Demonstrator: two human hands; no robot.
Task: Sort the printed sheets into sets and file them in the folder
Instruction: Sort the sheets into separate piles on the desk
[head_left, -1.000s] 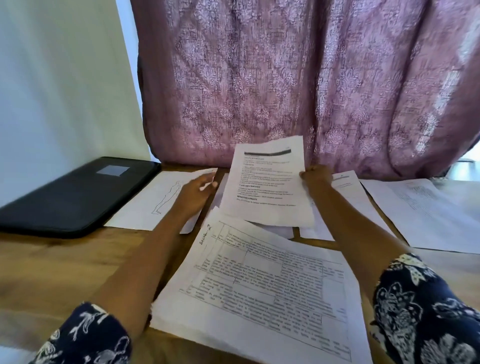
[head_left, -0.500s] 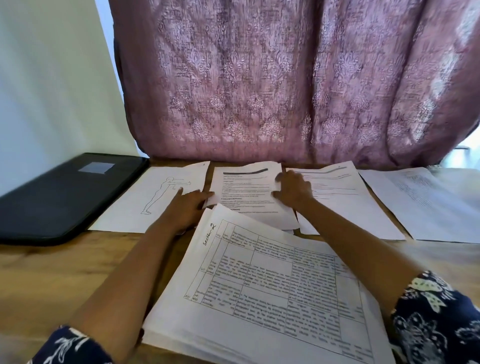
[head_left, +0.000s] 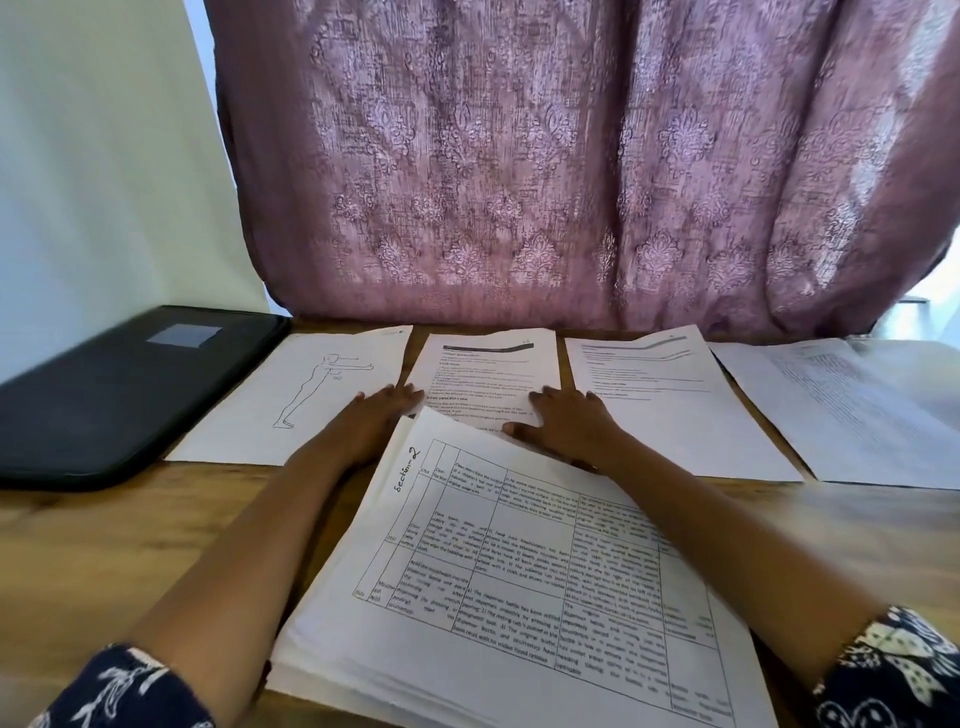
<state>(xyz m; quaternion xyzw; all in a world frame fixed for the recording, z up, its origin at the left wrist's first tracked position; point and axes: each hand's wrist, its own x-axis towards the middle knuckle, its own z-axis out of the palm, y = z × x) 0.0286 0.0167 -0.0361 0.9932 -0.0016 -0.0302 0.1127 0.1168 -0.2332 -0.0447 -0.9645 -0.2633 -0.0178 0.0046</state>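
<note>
A thick stack of printed sheets (head_left: 519, 582) with a table and the handwritten note "Section-2" lies nearest me. Behind it a text sheet with a dark header bar (head_left: 488, 369) lies flat on the wooden table (head_left: 104, 530). My left hand (head_left: 374, 421) rests flat at that sheet's left edge, fingers straight. My right hand (head_left: 566, 421) presses flat on its lower right part. A sheet with a line drawing of a standing figure (head_left: 306, 395) lies to the left. A closed black folder (head_left: 114, 384) sits at the far left.
Another text sheet (head_left: 665, 400) lies right of the middle one, and a further printed sheet (head_left: 852, 410) lies at the far right. A mauve patterned curtain (head_left: 571, 166) hangs behind the table's back edge. A pale wall (head_left: 93, 156) stands on the left.
The text sheet with the dark header came down from my raised right hand onto the table. Both hands now lie flat on it.
</note>
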